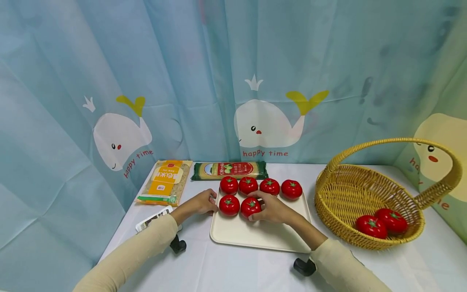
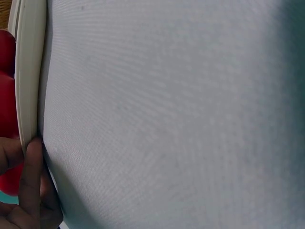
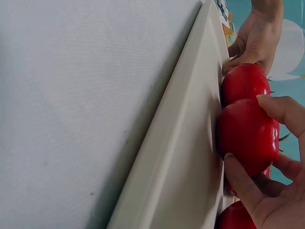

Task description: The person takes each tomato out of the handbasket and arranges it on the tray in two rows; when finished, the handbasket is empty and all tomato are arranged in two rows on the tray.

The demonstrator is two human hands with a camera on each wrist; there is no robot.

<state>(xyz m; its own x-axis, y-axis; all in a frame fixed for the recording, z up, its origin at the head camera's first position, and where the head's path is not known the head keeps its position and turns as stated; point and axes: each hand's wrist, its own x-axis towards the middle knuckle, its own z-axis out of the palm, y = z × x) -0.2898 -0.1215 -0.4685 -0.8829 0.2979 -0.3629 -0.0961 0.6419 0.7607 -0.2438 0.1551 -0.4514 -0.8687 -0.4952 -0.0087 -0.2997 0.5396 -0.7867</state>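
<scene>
My left hand (image 1: 205, 201) pinches the left rim of a cream tray (image 1: 240, 235); the left wrist view shows thumb and fingers on either side of that rim (image 2: 31, 71). With thumb and fingertips, my right hand (image 1: 271, 209) grips a red tomato (image 1: 250, 207) at the front of the tray. In the right wrist view this tomato (image 3: 248, 136) touches or nearly touches another tomato (image 3: 245, 83) beside it. That neighbour, the front-left tomato (image 1: 229, 205), stands near my left hand. Behind them runs a row of several more tomatoes (image 1: 291, 189), all stem up.
Right of the tray stands a yellow wicker basket (image 1: 335, 202) with a tall handle and two tomatoes (image 1: 371, 226) inside. A green-ended pasta packet (image 1: 230, 170) lies behind the tray. To the left lie a bag of grain (image 1: 165, 182) and a white labelled item (image 1: 155, 217), partly behind my sleeve.
</scene>
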